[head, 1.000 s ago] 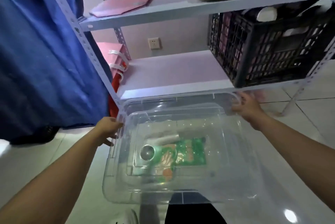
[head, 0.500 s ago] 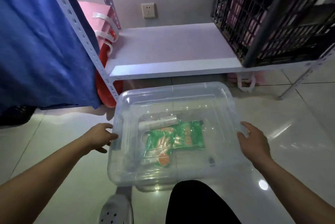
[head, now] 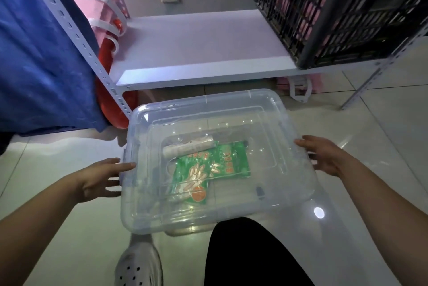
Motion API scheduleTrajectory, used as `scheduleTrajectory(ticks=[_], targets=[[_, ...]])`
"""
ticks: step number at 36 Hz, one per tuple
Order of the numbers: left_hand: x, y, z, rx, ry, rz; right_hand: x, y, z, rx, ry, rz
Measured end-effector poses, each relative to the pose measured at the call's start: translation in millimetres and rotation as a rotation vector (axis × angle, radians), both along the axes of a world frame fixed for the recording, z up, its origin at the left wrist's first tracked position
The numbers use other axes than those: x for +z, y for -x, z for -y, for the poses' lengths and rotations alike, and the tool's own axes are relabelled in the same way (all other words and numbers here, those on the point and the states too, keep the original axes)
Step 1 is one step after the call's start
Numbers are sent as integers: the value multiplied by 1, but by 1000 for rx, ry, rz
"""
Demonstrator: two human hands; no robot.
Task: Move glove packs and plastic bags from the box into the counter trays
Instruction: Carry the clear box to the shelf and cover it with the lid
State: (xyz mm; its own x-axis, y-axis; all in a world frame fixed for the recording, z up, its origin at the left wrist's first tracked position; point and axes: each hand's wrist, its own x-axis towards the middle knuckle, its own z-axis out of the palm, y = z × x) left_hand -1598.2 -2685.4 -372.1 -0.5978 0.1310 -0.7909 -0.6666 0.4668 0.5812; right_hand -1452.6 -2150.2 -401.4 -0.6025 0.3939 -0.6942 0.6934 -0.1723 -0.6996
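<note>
A clear plastic box [head: 287,197] with its clear lid on sits on the tiled floor in front of me. Through the lid I see two green glove packs [head: 199,174] lying flat and a whitish roll of plastic bags [head: 187,147] just behind them. My left hand [head: 102,179] is at the box's left side, fingers straight, fingertips touching the edge near the latch. My right hand [head: 324,158] is at the right edge, fingers spread and relaxed, touching or just off the rim. Neither hand holds anything.
A metal shelf [head: 201,47] stands right behind the box, with a black crate [head: 335,12] on its right part. Pink and red bags [head: 104,30] hang at the shelf's left post beside a blue cloth [head: 34,54]. My leg [head: 250,253] and shoe [head: 139,265] are at the box's near side.
The box came down from shelf height to the floor. Both hands let go of its sides and now lie open at its left and right edges.
</note>
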Motion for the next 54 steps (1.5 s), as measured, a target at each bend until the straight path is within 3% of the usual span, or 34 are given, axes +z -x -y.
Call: scheduleTrajectory(ticks=[5, 10, 16, 23, 30, 35, 41, 47, 51, 54], targets=[[5, 13, -14, -22, 168, -112, 21, 17, 3, 194, -395, 14], [7, 10, -30, 64, 278, -149, 20, 22, 17, 135, -345, 54], [8, 6, -46, 16, 450, -310, 13, 22, 29, 30, -547, 28], [15, 1, -42, 43, 374, -277, 18, 10, 36, 28, -470, -63], [18, -6, -28, 88, 175, -58, 27, -13, 23, -139, -117, -121], [21, -10, -28, 190, 68, -2, 48, -2, 13, -78, 130, 35], [60, -6, -27, 125, 80, 30, 77, 5, 19, -77, 122, 22], [138, -3, -19, 81, 20, -54, 130, -7, 10, -9, 76, -149], [170, -10, -30, 116, -65, -112, 181, 7, 2, -15, 45, -382], [178, -16, -60, 124, -112, -96, 203, 21, 5, -26, -97, -367]])
